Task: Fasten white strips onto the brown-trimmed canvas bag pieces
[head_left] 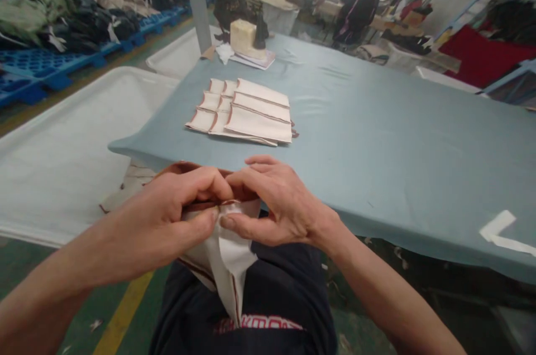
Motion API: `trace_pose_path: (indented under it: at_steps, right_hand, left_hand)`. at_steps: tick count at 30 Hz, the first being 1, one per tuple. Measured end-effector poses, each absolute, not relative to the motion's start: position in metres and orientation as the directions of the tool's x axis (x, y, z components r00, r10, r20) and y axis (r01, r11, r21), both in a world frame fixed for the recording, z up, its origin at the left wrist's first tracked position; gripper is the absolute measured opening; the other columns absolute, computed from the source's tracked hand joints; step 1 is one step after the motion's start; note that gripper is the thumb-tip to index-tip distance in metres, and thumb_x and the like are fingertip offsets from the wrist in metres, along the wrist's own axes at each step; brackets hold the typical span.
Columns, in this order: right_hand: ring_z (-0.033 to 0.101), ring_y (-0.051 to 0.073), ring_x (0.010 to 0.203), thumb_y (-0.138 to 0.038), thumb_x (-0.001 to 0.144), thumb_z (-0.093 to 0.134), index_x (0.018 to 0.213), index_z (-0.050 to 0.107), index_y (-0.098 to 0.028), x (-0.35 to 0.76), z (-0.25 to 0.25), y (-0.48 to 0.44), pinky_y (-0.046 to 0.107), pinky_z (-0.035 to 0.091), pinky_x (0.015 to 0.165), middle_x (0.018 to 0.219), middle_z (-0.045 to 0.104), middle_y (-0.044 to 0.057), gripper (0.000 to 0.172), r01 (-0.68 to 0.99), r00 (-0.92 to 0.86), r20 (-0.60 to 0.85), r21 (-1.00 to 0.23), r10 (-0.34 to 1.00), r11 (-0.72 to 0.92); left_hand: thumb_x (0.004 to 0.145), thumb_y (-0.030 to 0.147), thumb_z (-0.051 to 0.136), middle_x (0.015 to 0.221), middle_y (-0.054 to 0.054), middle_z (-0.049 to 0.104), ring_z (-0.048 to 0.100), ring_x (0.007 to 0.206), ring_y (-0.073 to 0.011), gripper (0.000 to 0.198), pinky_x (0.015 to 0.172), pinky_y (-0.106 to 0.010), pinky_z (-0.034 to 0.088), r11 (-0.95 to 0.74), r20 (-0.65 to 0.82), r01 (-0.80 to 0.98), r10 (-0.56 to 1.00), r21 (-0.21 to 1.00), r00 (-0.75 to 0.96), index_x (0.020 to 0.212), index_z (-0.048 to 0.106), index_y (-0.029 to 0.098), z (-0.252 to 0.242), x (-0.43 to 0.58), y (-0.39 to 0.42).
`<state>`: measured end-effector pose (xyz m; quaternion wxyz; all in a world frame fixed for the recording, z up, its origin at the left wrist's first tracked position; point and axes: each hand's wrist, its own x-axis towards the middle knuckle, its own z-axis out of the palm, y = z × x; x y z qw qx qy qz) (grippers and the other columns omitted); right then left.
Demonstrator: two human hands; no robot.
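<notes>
Left hand [180,207] and right hand [282,201] bare, fingers [243,178] uncovered, thumbnails [228,222] short. Forearms [377,279] bare as far as they show. Garment [288,282] below: dark, navy to near-black, plain and matte. Across it, a row of blocky red lettering [263,323] edged pale, partly hidden, too blurred to read.

Matt cloth piece [233,252], smooth table cover [389,148], smooth plastic tub [62,171]

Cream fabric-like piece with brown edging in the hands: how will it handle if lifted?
The cream fabric-like piece looks pliable, since it bends into folds below the grip. Sharp creases suggest slight stiffness. Probably light: left hand and right hand pinch its upper edge.
</notes>
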<state>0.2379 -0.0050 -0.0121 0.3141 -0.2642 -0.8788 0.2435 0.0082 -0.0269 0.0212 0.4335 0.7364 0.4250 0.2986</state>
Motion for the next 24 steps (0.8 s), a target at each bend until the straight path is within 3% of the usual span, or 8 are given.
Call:
trace_pose_path:
  at_steps: [2, 4, 7, 10, 15, 19, 24]
  right_hand:
    - [0.049, 0.016, 0.064, -0.052, 0.104, 0.063, 0.091, 0.063, -0.025, 0.239, -0.012, -0.004, 0.032, 0.041, 0.073, 0.069, 0.058, -0.004, 0.031, 0.347, -0.7, 0.32, -0.628, 0.638, 0.696]
    - [0.041, 0.014, 0.061, -0.052, 0.105, 0.064, 0.084, 0.058, -0.024, 0.24, -0.011, -0.005, 0.03, 0.028, 0.064, 0.066, 0.05, -0.005, 0.035, 0.351, -0.708, 0.253, -0.683, 0.659, 0.64]
    - [0.038, 0.012, 0.061, -0.047, 0.103, 0.067, 0.079, 0.053, -0.024, 0.242, -0.009, -0.007, 0.03, 0.025, 0.063, 0.067, 0.045, -0.006, 0.036, 0.291, -0.71, 0.233, -0.763, 0.665, 0.578]
    - [0.037, 0.011, 0.061, -0.044, 0.102, 0.067, 0.077, 0.052, -0.024, 0.244, -0.009, -0.006, 0.029, 0.025, 0.062, 0.066, 0.043, -0.007, 0.035, 0.232, -0.707, 0.203, -0.838, 0.677, 0.494]
    - [0.036, 0.011, 0.063, -0.046, 0.099, 0.069, 0.07, 0.046, -0.024, 0.248, -0.019, -0.003, 0.026, 0.026, 0.058, 0.065, 0.039, -0.007, 0.043, 0.056, -0.721, 0.136, -0.966, 0.679, 0.253]
    - [0.036, 0.009, 0.061, -0.059, 0.091, 0.083, 0.073, 0.056, -0.022, 0.249, -0.029, -0.007, 0.024, 0.027, 0.054, 0.068, 0.044, -0.007, 0.049, -0.085, -0.716, 0.054, -0.996, 0.696, -0.01]
    - [0.033, 0.008, 0.056, -0.087, 0.072, 0.089, 0.073, 0.055, -0.023, 0.241, -0.042, -0.017, 0.024, 0.028, 0.051, 0.063, 0.043, -0.008, 0.073, -0.147, -0.697, -0.12, -0.941, 0.707, -0.305]
  left_hand:
    - [0.082, 0.022, 0.069, 0.073, 0.0, 0.076, 0.067, 0.063, -0.0203, 0.006, 0.054, -0.026, 0.049, -0.279, 0.051, 0.429, 0.881, 0.859, 0.47, 0.079, 0.074, 0.026, 0.017, 0.005, -0.03]
    - [0.086, 0.024, 0.066, 0.075, 0.001, 0.077, 0.069, 0.063, -0.0195, 0.007, 0.054, -0.025, 0.049, -0.287, 0.036, 0.459, 0.876, 0.841, 0.482, 0.083, 0.072, 0.026, 0.013, 0.004, -0.031]
    - [0.089, 0.025, 0.064, 0.069, 0.004, 0.074, 0.066, 0.058, -0.0165, 0.008, 0.052, -0.023, 0.047, -0.325, 0.081, 0.452, 0.874, 0.831, 0.479, 0.085, 0.071, 0.026, 0.008, 0.006, -0.031]
    - [0.085, 0.02, 0.062, 0.066, 0.005, 0.07, 0.063, 0.054, -0.015, 0.012, 0.05, -0.024, 0.044, -0.449, 0.218, 0.466, 0.856, 0.763, 0.469, 0.083, 0.073, 0.025, 0.004, 0.011, -0.032]
    - [0.091, 0.012, 0.065, 0.086, 0.001, 0.083, 0.078, 0.072, -0.0193, 0.025, 0.066, -0.027, 0.058, -0.622, 0.425, 0.422, 0.772, 0.66, 0.473, 0.103, 0.079, 0.03, -0.014, 0.014, -0.035]
    - [0.091, 0.01, 0.066, 0.097, -0.006, 0.087, 0.082, 0.086, -0.025, 0.027, 0.08, -0.036, 0.066, -0.699, 0.466, 0.323, 0.685, 0.639, 0.56, 0.103, 0.078, 0.031, -0.033, 0.013, -0.027]
    - [0.09, 0.029, 0.068, 0.099, -0.011, 0.088, 0.079, 0.085, -0.0277, 0.011, 0.083, -0.043, 0.068, -0.689, 0.403, 0.325, 0.672, 0.647, 0.622, 0.093, 0.078, 0.032, -0.054, 0.008, -0.017]
